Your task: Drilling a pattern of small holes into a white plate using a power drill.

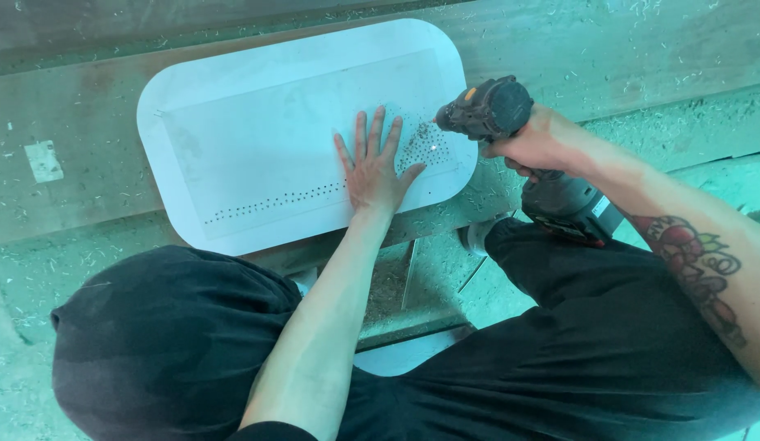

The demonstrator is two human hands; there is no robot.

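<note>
Nearest the camera are the person's knees in dark trousers (176, 343), bent over a floor strewn with shavings (21, 286). Between the knees the bare left forearm runs up to the left hand (372, 167), which lies flat, palm down, fingers spread apart, pressing on the panel (257, 106). The panel is a white sheet with rounded corners, resting across a worn wooden beam (78, 188). A dotted row of small holes (274, 200) runs along its near edge toward the left hand, and a denser cluster of holes (417, 143) sits just beside the fingertips, to their right. The right forearm, tattooed, comes in from the right; the right hand (539, 143) is clamped round the grip of a dark cordless drill (490, 110), with its battery pack (572, 208) hanging below the wrist. The drill's nose points left and down onto the panel at the hole cluster, where a small bright spot of light shows. Beyond the panel lies more of the beam and dusty planking (608, 41) scattered with shavings.
</note>
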